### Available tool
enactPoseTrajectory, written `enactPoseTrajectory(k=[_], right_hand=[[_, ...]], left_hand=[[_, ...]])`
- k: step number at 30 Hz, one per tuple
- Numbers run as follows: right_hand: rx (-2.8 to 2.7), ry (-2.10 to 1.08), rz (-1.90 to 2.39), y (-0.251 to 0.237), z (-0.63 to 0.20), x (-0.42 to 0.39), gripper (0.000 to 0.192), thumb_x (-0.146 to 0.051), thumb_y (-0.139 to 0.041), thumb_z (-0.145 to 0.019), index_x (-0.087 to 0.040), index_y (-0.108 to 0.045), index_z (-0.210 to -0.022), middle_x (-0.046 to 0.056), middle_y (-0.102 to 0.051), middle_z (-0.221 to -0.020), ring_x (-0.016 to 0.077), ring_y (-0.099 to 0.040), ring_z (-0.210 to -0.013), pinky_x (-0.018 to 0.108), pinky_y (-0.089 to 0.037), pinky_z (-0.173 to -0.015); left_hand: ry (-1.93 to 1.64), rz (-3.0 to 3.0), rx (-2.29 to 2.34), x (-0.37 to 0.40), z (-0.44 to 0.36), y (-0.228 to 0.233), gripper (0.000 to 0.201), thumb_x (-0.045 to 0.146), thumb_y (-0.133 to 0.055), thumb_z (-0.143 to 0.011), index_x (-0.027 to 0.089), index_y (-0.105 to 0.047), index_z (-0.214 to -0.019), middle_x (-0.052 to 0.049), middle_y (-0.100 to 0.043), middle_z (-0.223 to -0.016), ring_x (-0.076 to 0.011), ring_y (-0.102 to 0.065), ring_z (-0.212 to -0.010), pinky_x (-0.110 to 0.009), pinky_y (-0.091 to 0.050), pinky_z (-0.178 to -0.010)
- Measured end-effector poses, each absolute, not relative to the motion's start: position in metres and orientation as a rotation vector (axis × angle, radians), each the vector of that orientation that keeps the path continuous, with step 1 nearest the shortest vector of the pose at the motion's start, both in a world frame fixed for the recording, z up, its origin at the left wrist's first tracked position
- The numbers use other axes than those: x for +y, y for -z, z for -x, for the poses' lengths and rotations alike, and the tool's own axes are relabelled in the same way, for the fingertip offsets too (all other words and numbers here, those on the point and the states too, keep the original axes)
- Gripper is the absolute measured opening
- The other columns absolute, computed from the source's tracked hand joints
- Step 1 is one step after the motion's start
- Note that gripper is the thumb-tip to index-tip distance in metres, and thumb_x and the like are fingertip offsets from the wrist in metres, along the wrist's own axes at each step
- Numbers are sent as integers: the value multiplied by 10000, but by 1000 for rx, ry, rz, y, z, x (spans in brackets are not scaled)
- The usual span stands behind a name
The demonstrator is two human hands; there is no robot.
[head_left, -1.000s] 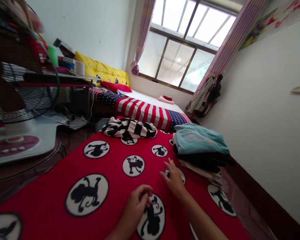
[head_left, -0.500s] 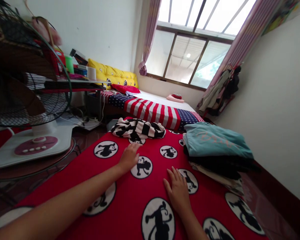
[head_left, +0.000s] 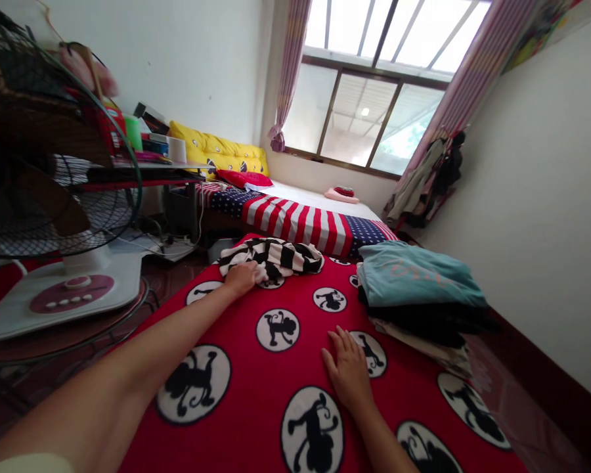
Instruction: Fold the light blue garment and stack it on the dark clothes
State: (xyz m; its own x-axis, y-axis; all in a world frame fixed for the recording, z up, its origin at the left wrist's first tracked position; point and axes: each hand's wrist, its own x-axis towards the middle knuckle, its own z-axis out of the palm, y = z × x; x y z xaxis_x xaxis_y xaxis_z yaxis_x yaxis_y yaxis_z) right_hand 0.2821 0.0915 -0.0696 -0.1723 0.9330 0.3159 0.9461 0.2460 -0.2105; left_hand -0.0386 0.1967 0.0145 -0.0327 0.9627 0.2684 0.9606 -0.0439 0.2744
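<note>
**Striped garment, black and white**

One soft garment [head_left: 276,256] with broad black and white stripes, unfolded and lying crumpled in a loose, low heap. It is resting at the far end of a red blanket [head_left: 256,368] printed with black monkey figures in white circles, the heap partly covering one of those circles. Its folds are running in several directions, and no sleeve or collar can be told apart. The left hand [head_left: 240,277] is touching its near left edge, fingers lying on the cloth; whether they are gripping it cannot be told.
</note>
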Motion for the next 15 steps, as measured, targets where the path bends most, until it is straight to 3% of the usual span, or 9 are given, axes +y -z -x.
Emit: enactPoseTrajectory(k=[4, 8, 11, 15], right_hand=[[-2096, 12, 1687, 70, -285, 95, 428, -388, -422, -914, -187, -583, -1257, 99, -516, -1399, 261, -420, -1328, 446, -308, -1097], [-1989, -71, 1723, 71, -287, 92, 447, -401, -388, -923, -162, -597, -1238, 116, -525, -1387, 262, -432, -1319, 461, -310, -1096], [-1859, -184, 1832, 73, -279, 77, 478, -437, -353, -926, -179, -594, -1249, 103, -487, -1426, 278, -377, -1360, 526, -257, -1110], [-1789, -304, 1764, 74, -258, 38, 495, -479, -325, -929, -207, -614, -1224, 70, -472, -1445, 272, -318, -1395, 531, -171, -1140]], left_hand=[[-603, -2330, 1903, 119, -7, -20, 209, 280, -402, -940, 188, -560, -1042, -92, -688, -953, -229, -644, -888, -301, -423, -722], [-541, -2502, 1385, 13, -51, 15, 141, 332, -531, -870, 227, -595, -938, -52, -695, -871, -214, -644, -818, -277, -410, -681], [-753, -2418, 1401, -37, -64, 43, 148, 302, -510, -877, 211, -594, -958, -76, -685, -916, -226, -628, -871, -298, -411, -738], [-850, -2333, 1473, -55, -61, 47, 234, 376, -469, -911, 206, -597, -815, -65, -674, -789, -216, -631, -758, -300, -379, -657]])
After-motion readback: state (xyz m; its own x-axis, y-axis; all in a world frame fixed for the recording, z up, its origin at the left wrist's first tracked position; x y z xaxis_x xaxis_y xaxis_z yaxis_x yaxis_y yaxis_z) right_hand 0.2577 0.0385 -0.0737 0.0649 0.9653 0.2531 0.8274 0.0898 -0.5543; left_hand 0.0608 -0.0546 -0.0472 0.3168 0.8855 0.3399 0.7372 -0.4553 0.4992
